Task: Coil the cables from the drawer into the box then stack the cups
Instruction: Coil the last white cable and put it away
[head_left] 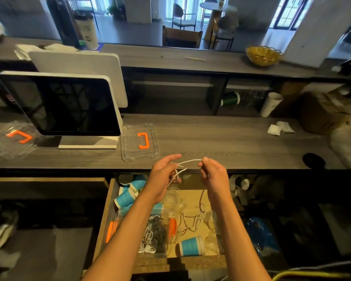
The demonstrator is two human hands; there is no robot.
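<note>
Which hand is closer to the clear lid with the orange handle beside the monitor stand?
Left. The left hand is just below-right of the lid; the right hand is farther right.

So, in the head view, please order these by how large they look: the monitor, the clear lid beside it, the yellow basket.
1. monitor
2. clear lid
3. yellow basket; it stands farther back, so its true size is unsure.

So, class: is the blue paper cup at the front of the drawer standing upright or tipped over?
Tipped over. The blue paper cup lies on its side on the drawer floor, its rim pointing right, beside the clear box of cables.
</note>
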